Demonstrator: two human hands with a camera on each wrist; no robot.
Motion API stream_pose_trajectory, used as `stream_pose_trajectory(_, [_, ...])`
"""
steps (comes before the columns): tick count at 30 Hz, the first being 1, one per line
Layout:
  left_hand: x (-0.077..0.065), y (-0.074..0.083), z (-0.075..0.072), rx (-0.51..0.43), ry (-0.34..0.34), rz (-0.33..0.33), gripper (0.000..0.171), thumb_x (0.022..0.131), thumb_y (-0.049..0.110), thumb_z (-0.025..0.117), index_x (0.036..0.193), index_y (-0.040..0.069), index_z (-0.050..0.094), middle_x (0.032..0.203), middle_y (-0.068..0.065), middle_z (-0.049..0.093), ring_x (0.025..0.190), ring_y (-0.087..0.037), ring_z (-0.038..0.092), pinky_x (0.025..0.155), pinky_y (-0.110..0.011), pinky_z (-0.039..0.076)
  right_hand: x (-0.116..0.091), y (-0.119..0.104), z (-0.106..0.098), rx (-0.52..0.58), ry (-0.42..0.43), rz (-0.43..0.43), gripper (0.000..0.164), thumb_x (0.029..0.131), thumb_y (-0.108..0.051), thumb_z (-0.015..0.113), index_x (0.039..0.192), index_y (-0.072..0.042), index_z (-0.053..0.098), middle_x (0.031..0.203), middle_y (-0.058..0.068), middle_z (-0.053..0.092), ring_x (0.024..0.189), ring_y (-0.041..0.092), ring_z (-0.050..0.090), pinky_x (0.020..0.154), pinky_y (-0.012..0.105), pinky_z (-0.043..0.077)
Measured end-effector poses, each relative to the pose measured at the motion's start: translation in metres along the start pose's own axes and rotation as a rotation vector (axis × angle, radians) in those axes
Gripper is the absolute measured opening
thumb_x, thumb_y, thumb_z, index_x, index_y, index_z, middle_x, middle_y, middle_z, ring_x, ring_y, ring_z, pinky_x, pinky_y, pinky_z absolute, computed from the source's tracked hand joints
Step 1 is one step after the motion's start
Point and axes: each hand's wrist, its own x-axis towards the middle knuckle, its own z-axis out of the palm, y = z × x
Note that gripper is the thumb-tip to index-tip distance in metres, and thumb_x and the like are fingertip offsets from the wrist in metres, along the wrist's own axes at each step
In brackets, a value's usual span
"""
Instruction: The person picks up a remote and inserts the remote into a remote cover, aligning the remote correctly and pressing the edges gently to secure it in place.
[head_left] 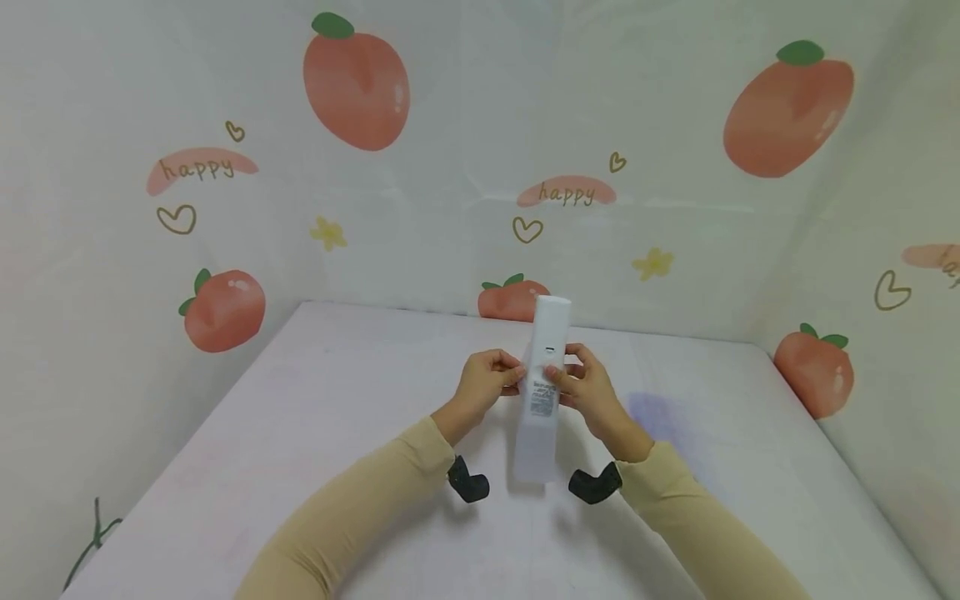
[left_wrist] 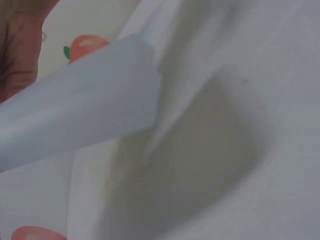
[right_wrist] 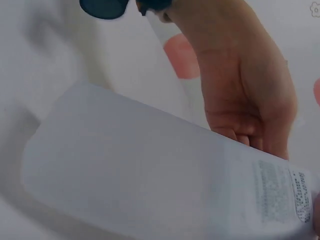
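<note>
A long white device with a flat, slightly tapered body stands nearly upright between both hands. Its face towards me has a printed grey label and a small dark slot above it. On its left edge, my left hand pinches with thumb and fingers. From the right, my right hand grips it, the thumb lying across the face above the label and the fingers behind. In the left wrist view, the device's smooth end hangs over the table. The fingers behind it are partly hidden.
A white table surface lies under the hands, with a faint purple stain to the right. White sheeting printed with peaches and hearts hangs behind it. Black wrist cameras sit at both cuffs. A green cord shows at the left.
</note>
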Motion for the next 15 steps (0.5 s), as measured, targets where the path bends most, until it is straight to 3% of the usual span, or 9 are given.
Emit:
stream_pose_trajectory(4, [0.0095, 0.0010, -0.0007, 0.041, 0.019, -0.016, 0.010, 0.089, -0.002, 0.065, 0.096, -0.010, 0.065, 0.082, -0.012, 0.066, 0.064, -0.011, 0.062, 0.067, -0.029, 0.059, -0.0009, -0.0046, 0.0046, -0.051, -0.018, -0.002, 0.043, 0.096, -0.012, 0.060, 0.133, -0.003, 0.038, 0.111, 0.017, 0.056, 0.088, 0.014, 0.061, 0.080, 0.033, 0.056])
stream_pose_trajectory(8, [0.0115, 0.0037, 0.0002, 0.008, 0.015, -0.052, 0.009, 0.088, -0.004, 0.062, 0.097, -0.004, 0.062, 0.079, -0.007, 0.065, 0.062, -0.011, 0.061, 0.062, -0.027, 0.058, -0.0012, -0.0073, 0.0048, -0.076, -0.002, -0.009, 0.045, 0.095, -0.012, 0.062, 0.133, -0.004, 0.040, 0.114, 0.021, 0.056, 0.090, 0.016, 0.062, 0.083, 0.038, 0.057])
stream_pose_trajectory(12, [0.0087, 0.0027, 0.0012, -0.060, -0.028, -0.088, 0.014, 0.087, -0.007, 0.058, 0.099, 0.001, 0.055, 0.072, -0.004, 0.063, 0.061, -0.012, 0.059, 0.058, -0.024, 0.055, -0.0003, -0.0058, 0.0024, -0.073, 0.016, -0.003, 0.045, 0.093, -0.013, 0.065, 0.131, -0.003, 0.042, 0.111, 0.019, 0.058, 0.088, 0.016, 0.062, 0.083, 0.039, 0.057])
stream_pose_trajectory(15, [0.0068, 0.0013, 0.0021, -0.061, -0.081, -0.094, 0.013, 0.091, -0.005, 0.052, 0.102, 0.000, 0.056, 0.079, -0.004, 0.062, 0.066, -0.011, 0.060, 0.062, -0.024, 0.056, 0.0018, -0.0028, -0.0010, -0.072, 0.049, 0.006, 0.045, 0.092, -0.013, 0.067, 0.129, -0.004, 0.045, 0.105, 0.014, 0.060, 0.085, 0.014, 0.062, 0.078, 0.034, 0.056])
